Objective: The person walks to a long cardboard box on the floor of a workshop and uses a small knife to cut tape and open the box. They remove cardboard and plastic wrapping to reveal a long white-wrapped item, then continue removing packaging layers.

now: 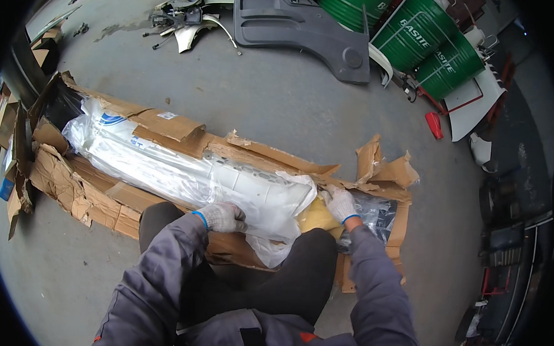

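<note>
A long cardboard box (124, 218), torn open along its top, lies on the floor across my knees. Inside it is a long, pale panel-like part (251, 183) wrapped in see-through plastic film (146, 160). My left hand (223, 218), in a white knit glove, rests closed against the near side of the wrapped part; its fingertips are hidden. My right hand (338, 202), gloved alike, is closed at the upper edge of a crumpled yellow sheet (318, 217) by the part's right end. Dark plastic-wrapped material (378, 214) lies in the box's right end.
Torn box flaps (384, 166) stick up at the right end. A dark grey door trim panel (297, 30) lies beyond, beside loose car parts (188, 21). Green drums (449, 63) stand back right, near a red object (434, 125). Shelving (510, 260) lines the right.
</note>
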Tool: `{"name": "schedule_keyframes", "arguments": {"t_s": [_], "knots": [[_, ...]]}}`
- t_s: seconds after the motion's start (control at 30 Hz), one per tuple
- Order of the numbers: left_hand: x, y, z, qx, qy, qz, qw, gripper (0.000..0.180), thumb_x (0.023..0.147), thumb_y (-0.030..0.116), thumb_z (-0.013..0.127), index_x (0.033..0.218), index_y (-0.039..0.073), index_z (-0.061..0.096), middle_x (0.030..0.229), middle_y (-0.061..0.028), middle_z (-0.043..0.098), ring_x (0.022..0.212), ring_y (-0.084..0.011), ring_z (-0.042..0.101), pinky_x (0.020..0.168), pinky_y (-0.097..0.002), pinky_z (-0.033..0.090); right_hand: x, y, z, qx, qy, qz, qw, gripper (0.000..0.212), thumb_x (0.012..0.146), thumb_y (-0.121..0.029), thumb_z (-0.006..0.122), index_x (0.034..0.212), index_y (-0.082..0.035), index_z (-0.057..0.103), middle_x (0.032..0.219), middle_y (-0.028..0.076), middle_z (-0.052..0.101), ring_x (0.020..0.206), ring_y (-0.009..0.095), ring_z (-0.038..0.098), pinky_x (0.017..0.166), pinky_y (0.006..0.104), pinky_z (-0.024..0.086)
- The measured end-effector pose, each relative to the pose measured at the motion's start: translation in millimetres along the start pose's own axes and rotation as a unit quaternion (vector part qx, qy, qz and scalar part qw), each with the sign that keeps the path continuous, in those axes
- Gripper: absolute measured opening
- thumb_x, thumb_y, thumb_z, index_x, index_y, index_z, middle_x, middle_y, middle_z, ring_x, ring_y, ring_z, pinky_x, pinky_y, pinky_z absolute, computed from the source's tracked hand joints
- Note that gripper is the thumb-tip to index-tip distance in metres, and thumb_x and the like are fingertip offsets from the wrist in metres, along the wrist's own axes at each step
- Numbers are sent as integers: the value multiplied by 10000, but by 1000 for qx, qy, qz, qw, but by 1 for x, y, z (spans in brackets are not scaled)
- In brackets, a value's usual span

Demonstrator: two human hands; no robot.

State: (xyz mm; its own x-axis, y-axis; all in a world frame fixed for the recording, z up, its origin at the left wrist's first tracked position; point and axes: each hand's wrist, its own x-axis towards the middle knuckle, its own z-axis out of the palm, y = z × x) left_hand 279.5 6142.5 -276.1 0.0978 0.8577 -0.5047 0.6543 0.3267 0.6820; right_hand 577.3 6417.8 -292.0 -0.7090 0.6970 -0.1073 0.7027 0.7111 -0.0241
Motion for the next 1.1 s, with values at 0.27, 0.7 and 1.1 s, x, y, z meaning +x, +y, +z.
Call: {"name": "schedule_keyframes", "arguments": {"t_s": [0.27,0.7,1.1], "knots": [[-13,2,-14,-45,89,-8,995,411,940,450,650,1040,62,743,951,-177,719,939,-303,695,853,-390,533,-4,-71,57,376,29,208,902,406,958,-432,572,1041,-81,758,1014,212,737,993,376,686,885,433,513],[11,-5,14,79,28,47,995,376,842,373,625,1015,72,770,1086,-206,726,1064,-364,686,940,-468,519,73,-248,55,243,-82,-38,966,357,983,-402,521,1099,-105,682,1023,230,713,971,440,674,875,525,520],[79,-57,88,-132,191,7,973,579,909,502,590,1392,183,603,1386,-193,612,1227,-397,597,1028,-437,483,163,-430,28,37,-142,-268,952,401,969,-356,533,1207,-64,670,1248,237,661,1178,379,628,1021,467,488]]}}
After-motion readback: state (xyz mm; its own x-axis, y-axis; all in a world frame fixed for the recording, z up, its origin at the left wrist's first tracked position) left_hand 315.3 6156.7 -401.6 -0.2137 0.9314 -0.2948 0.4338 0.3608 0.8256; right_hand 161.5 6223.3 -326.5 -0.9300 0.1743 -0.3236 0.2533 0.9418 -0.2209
